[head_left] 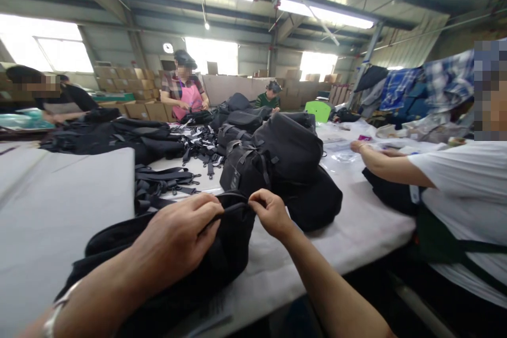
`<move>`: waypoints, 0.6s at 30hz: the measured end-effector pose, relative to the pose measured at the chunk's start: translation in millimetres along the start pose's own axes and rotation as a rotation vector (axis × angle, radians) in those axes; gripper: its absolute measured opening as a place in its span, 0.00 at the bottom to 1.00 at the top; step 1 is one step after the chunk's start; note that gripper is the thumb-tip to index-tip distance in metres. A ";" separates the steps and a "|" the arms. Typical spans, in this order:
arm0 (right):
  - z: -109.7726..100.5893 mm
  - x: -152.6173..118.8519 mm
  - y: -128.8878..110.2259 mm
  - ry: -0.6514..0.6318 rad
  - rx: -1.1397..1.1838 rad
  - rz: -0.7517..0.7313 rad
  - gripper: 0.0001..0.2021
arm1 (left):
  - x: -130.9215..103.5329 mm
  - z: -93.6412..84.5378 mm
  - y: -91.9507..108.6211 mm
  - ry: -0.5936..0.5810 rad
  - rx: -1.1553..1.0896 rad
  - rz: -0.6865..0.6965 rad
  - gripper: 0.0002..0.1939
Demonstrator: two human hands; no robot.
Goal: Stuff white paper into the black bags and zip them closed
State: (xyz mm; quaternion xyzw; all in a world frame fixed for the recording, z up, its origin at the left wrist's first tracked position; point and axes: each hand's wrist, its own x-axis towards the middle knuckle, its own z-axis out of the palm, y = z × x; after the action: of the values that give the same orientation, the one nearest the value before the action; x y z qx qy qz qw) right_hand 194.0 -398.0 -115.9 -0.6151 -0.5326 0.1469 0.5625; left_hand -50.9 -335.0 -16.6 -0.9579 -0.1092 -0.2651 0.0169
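Note:
A black fabric bag (233, 243) lies in front of me at the table's near edge. My left hand (178, 232) is closed on the upper edge of its opening, thumb and fingers pinching the cloth. At the far corner of that same edge, my right hand (271, 212) pinches the bag between thumb and fingertips; whether a zipper pull is in that pinch cannot be made out. Part of the bag is hidden behind my left hand and forearm.
Black bags (293, 148) are piled just beyond my hands. Black straps with clips (166, 177) lie left of the pile. At right, a co-worker in a white shirt (455, 174) handles clear plastic (344, 150). Other people work across the white-covered table (368, 227).

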 end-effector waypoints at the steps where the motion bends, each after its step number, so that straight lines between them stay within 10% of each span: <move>1: -2.4 -2.1 1.0 -0.004 -0.017 -0.004 0.04 | 0.9 7.5 1.9 -0.030 0.044 -0.018 0.11; 5: -14.0 -11.1 -12.6 0.048 -0.077 -0.140 0.04 | -30.9 14.4 0.9 -0.114 0.261 -0.134 0.34; 7: -15.9 -13.1 -36.1 0.008 -0.045 -0.288 0.05 | -54.3 6.1 -0.3 -0.155 0.341 -0.171 0.30; 14: 30.1 16.0 -103.9 -0.986 -0.087 -0.423 0.14 | -111.4 -4.3 12.8 -0.273 0.301 -0.168 0.10; 18: 64.9 40.8 -92.7 -0.913 -0.166 -0.410 0.21 | -125.1 4.5 37.7 -0.257 0.101 0.037 0.10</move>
State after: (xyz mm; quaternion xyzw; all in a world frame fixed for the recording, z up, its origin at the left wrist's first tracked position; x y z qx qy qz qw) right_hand 113.9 -348.4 -41.2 -0.4138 -0.8438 0.2445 0.2386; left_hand -144.9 -396.4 -83.5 -0.9837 -0.1059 -0.1343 0.0558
